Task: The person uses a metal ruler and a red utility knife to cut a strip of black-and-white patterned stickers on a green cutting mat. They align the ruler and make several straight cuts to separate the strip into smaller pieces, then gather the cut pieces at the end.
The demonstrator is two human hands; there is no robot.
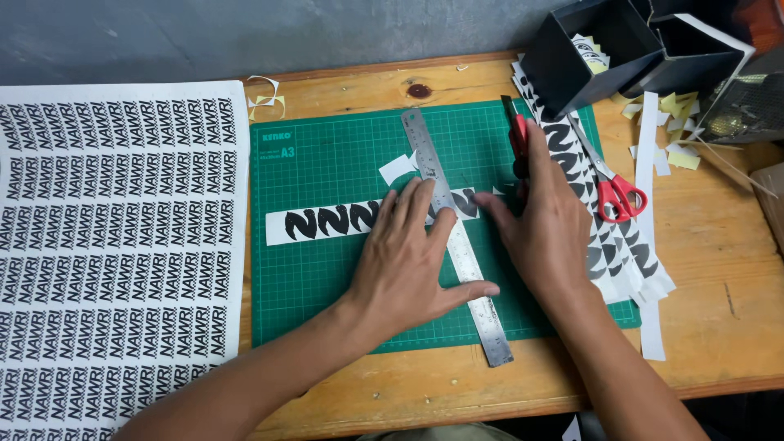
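Large white sticker sheet (114, 245) of repeated black labels lay at left; narrow white label strip (327, 222) with black shapes lay across green mat. Similar cut strips (629, 261) were stacked at right; black open boxes (629, 41) stood top right.

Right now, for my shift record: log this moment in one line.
left hand: pressing steel ruler | right hand: red cutter | sticker strip on green mat
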